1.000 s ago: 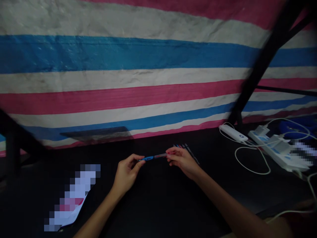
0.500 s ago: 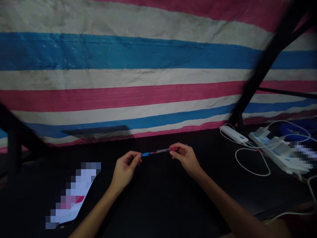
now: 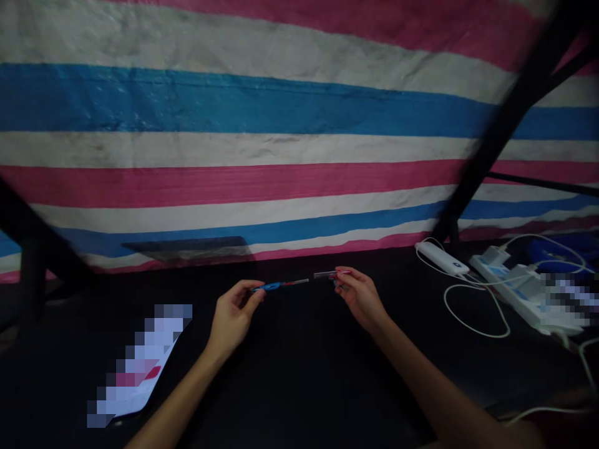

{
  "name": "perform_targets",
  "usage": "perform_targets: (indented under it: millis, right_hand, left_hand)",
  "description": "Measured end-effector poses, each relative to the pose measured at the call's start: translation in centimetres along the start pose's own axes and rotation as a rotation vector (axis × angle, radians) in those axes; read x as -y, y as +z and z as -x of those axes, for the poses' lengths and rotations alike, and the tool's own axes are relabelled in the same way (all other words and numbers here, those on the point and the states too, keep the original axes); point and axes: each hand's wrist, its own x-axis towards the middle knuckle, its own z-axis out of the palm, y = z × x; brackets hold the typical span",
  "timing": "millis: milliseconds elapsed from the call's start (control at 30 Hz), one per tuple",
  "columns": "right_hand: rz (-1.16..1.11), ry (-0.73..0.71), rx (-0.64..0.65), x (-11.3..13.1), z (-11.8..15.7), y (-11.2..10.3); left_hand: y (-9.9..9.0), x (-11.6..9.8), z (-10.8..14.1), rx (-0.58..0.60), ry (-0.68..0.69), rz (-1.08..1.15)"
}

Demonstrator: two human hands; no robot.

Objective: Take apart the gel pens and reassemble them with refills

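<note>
A: How are we gripping?
B: In two narrow pinches: our left hand (image 3: 233, 312) holds a blue pen section (image 3: 271, 287), our right hand (image 3: 359, 292) a clear pen barrel (image 3: 324, 274) by its far end.
A: What lies around us?
B: A striped sheet (image 3: 234, 106) hangs behind the black table (image 3: 281, 374). On our right, a power strip (image 3: 513, 293) carries plugged-in adapters (image 3: 520, 276).
A: And the pen's pieces?
B: Raised above the middle of the table, nearly in line, their ends facing and just apart.
A: So which step is this?
B: We judge it to be joining or parting them; we cannot tell which. Either calls for keeping both pieces in line.
A: Is anything inside the barrel?
B: It is too small and dim for us to tell. The slim refill (image 3: 301, 281) sticks out of the blue section, outside the barrel.
</note>
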Motion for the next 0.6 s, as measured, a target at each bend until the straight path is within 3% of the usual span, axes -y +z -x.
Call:
perform_targets:
  millis: [600]
  right_hand:
    - [0.080, 0.014, 0.014, -0.43, 0.13, 0.03]
  left_hand:
    - [0.22, -0.60, 0.13, -0.001, -0.011, -0.004]
